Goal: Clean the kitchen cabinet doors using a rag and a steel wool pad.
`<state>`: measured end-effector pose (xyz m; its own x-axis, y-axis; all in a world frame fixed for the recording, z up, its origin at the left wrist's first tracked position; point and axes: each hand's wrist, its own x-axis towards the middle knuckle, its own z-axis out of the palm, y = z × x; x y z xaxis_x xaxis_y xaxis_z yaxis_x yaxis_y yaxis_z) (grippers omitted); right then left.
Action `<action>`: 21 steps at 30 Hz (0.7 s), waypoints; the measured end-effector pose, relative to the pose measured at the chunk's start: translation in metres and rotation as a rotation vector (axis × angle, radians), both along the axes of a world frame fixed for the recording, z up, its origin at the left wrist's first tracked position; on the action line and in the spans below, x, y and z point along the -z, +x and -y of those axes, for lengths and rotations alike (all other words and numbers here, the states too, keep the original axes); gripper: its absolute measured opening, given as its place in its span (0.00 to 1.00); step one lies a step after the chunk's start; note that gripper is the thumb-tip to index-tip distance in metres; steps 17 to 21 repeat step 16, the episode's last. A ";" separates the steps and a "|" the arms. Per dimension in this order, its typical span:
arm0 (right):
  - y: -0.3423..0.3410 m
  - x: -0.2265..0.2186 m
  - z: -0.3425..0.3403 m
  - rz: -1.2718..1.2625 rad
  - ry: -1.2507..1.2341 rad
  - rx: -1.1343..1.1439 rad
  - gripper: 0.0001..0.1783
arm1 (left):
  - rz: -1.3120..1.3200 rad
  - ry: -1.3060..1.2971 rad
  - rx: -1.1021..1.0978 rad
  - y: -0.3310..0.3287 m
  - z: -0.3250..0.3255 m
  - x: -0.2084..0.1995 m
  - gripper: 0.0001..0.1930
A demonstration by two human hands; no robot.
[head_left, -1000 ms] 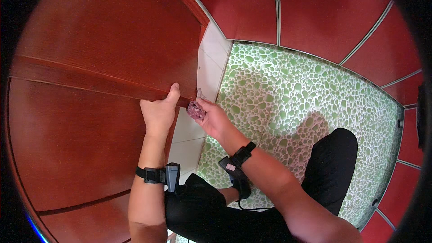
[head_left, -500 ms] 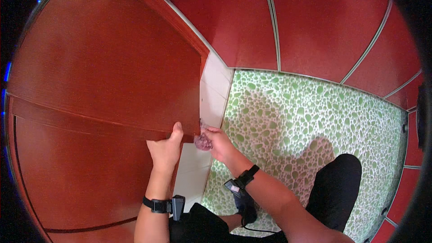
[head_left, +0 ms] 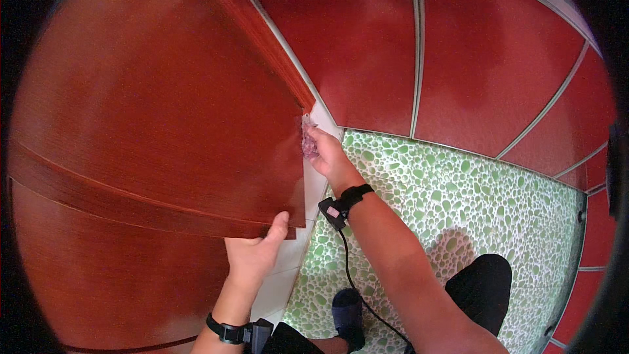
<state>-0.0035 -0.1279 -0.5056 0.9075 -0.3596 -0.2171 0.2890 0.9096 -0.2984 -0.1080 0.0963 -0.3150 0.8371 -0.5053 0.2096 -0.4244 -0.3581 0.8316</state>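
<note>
My left hand point(head_left: 252, 259) grips the near edge of a red-brown wooden panel point(head_left: 177, 98), close to its right corner. The thumb lies over the edge; the other fingers are mostly hidden. In my right hand point(head_left: 331, 160) is a crumpled, pale purple cloth point(head_left: 310, 143). It is pressed to the panel's right-hand side edge, near the far corner. The fingers are closed round it, and part of the cloth is covered by them.
White tiles point(head_left: 321, 118) run beside the panel. A green-and-white pebble-patterned floor point(head_left: 406, 183) lies to the right, below red cabinet fronts point(head_left: 485, 59) with metal strips. A black cable point(head_left: 346, 255) hangs from my right wrist device. My slippered foot point(head_left: 347, 314) stands below.
My right hand has slid with the cloth along the panel's side edge, away from me. The left hand keeps its hold near the corner. The whole view has shifted somewhat.
</note>
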 end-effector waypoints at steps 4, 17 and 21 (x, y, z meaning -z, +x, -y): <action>-0.013 0.007 -0.012 -0.127 0.002 -0.141 0.09 | -0.068 -0.059 -0.008 -0.008 0.011 0.009 0.16; 0.008 0.028 0.032 0.152 -0.052 -0.362 0.16 | -0.027 0.208 0.308 -0.023 0.036 0.006 0.25; 0.008 0.028 0.032 0.152 -0.052 -0.362 0.16 | -0.027 0.208 0.308 -0.023 0.036 0.006 0.25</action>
